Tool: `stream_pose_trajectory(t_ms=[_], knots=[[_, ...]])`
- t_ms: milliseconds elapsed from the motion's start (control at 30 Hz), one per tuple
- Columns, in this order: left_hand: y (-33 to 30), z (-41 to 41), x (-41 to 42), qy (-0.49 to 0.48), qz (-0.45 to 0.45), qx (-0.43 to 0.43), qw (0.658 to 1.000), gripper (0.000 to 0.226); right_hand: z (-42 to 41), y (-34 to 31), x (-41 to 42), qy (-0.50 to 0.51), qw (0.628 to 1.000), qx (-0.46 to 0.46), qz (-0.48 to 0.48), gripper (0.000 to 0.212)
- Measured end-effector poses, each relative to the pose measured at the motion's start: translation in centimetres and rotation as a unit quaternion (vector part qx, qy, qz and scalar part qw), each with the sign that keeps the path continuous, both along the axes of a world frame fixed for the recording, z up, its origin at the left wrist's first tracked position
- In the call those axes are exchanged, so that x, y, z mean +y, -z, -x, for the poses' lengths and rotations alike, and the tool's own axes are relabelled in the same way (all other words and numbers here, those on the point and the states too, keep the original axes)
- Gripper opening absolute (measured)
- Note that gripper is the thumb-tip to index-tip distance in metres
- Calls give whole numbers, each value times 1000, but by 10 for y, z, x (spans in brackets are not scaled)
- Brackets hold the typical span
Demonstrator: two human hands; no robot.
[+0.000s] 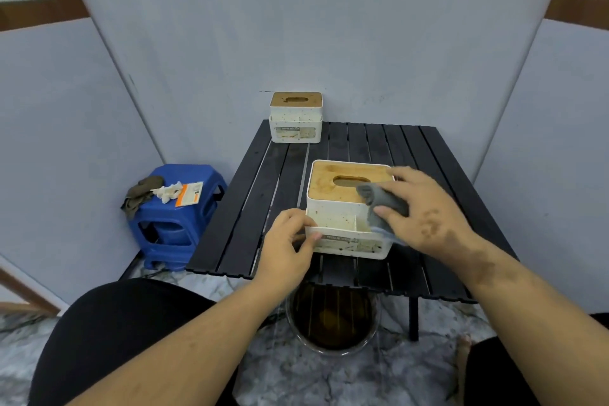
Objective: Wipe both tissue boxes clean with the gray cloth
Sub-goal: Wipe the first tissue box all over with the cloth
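Basin [333,323]: on the floor under the near edge of the counter, holding dark brownish water.
Left hand [286,241]: fingers curled, pinching the near-left corner of the near tissue box, thumb on its front wall.
Right hand [425,208]: fingers curled round the gray cloth [382,204], pressing it on the box's near-right part, where lid meets front tray.
Near tissue box [346,208]: white, speckled with brown spots, wooden lid with an oval slot; stands close to the near edge of the counter, right of its middle.
Counter [263,181]: black, slatted.
Far tissue box [296,117]: same kind, also spotted, at the far-left corner of the counter, well apart from the near one.
Blue stool [178,217]: on the floor left of the counter, carrying a dark rag, white crumpled bits and an orange-and-white packet.
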State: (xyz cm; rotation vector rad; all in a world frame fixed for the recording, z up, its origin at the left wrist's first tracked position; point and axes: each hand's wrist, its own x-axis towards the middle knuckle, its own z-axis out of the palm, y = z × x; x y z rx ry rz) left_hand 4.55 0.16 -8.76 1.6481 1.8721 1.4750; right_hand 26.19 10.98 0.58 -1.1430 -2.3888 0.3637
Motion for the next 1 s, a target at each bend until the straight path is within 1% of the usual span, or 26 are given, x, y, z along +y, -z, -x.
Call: stream_pose_trajectory(t_ms=[33,67,133,200,300,400,500,600,667,733,833,900,933,967,1000], knots=[[3,1,1,3,-12,-14,1000,9,7,7,-1,-2,1000,-7,-1,45],[5,1,2,3,-23,-35,999,13,12,14,-3,-2,1000,6,-7,44],[5,0,1,-5,-40,-88,995,24,25,19,-5,2,999,21,-38,37],[2,-4,1,-14,-53,-123,991,30,43,18,-4,-4,998,15,-60,31],[1,-6,2,-14,-58,-149,987,26,76,15,-9,-53,996,1,-67,28],[4,-5,6,-9,-64,-162,985,13,90,14,-10,-96,993,-10,-63,28],[7,-6,6,-13,-65,-185,980,17,67,7,2,-80,995,-27,-61,22],[10,-5,9,-8,-67,-193,979,22,32,4,19,-15,999,-25,-33,14],[11,-4,10,0,-67,-199,978,23,21,4,26,15,999,-21,-30,14],[10,-4,9,4,-69,-211,975,22,26,5,23,11,998,-33,-47,14],[8,-5,9,0,-63,-239,969,20,54,5,7,-58,994,-46,-79,19],[8,-5,9,-5,-58,-254,965,21,66,0,0,-115,991,-42,-48,24],[8,-4,9,-5,-56,-260,964,22,66,-5,3,-127,991,-31,-21,22],[8,-4,9,-4,-54,-263,963,23,63,-10,10,-119,992,-30,5,18],[9,-4,8,-3,-52,-264,963,24,59,-15,20,-88,995,-37,20,17]])
